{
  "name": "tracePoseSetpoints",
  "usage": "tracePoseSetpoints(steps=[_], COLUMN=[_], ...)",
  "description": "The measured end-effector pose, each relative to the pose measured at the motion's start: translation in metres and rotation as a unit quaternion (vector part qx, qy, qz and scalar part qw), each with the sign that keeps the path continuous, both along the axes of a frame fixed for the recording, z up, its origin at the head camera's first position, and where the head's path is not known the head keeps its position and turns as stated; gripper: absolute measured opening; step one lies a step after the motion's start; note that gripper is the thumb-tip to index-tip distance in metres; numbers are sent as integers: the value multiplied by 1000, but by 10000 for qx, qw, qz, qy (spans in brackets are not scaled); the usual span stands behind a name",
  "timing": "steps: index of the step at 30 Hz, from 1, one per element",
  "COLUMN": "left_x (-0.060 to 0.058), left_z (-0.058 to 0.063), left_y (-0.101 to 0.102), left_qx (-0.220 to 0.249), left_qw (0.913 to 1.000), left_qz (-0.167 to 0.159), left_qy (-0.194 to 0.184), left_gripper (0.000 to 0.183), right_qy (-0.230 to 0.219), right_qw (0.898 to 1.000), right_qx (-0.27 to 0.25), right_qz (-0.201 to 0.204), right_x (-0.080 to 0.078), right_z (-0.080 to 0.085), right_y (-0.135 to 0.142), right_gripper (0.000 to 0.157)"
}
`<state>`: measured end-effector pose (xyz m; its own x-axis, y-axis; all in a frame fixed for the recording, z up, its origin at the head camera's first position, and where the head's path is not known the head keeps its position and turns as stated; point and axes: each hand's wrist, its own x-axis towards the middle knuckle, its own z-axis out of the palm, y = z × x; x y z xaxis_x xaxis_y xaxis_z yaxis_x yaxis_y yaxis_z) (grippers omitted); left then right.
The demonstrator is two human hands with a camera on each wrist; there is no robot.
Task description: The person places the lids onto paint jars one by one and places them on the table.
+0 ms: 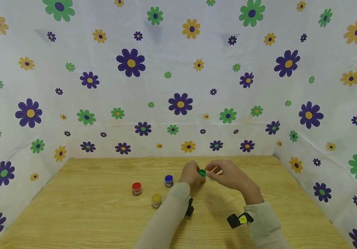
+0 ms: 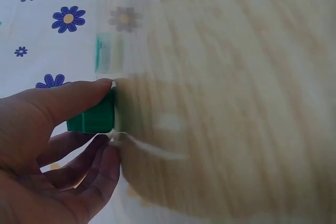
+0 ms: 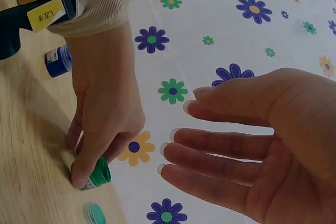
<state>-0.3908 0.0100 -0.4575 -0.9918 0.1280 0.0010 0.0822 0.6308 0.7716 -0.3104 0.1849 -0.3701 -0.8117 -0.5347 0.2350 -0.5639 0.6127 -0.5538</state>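
A small green paint jar [image 1: 202,173], its lid off, stands toward the back of the table. My left hand [image 1: 191,173] grips it between thumb and fingers; in the left wrist view the jar's green body [image 2: 93,118] shows between them. Just to the right is my right hand [image 1: 232,175], its fingers loosely bent and holding nothing. In the right wrist view that hand [image 3: 231,153] has its fingers apart from the jar [image 3: 100,173]. A clear lid with green inside [image 3: 95,213] lies on the table beside the jar.
Left of the hands stand a blue paint jar [image 1: 168,181], a red paint jar [image 1: 136,188] and a yellow paint jar [image 1: 157,201], all lidded. A white cloth with flowers [image 1: 153,86] rises behind the wooden table [image 1: 97,221] and along its sides.
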Motion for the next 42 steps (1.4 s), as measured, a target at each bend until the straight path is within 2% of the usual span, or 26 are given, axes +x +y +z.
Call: tracePoseSetpoints(steps=[12, 16, 22, 29, 36, 42], left_x=[19, 28, 45, 66, 85, 93], left_z=[22, 28, 32, 41, 46, 48], left_y=[-8, -13, -30, -54, -77, -84], left_qx=[-437, -449, -389, -301, -254, -217], left_qw=[9978, 9958, 9932, 9890, 9877, 9880], left_qz=[-451, -674, -903, -1180, -1267, -1280], left_qy=[201, 416, 619, 835, 876, 831], left_gripper=[20, 17, 25, 19, 18, 18], right_qy=[-129, -28, -10, -271, -24, -6], right_qw=[9993, 9989, 9977, 9948, 9909, 9834], right_qx=[-99, -85, 148, 395, 863, 1310], right_qz=[-324, -459, -666, -902, -1030, -1259], right_x=[-9, -14, -26, -39, -50, -56], right_z=[-10, -18, -44, -69, -80, -81], right_y=[8, 8, 5, -1, -7, -11], right_gripper=[20, 19, 21, 24, 21, 15])
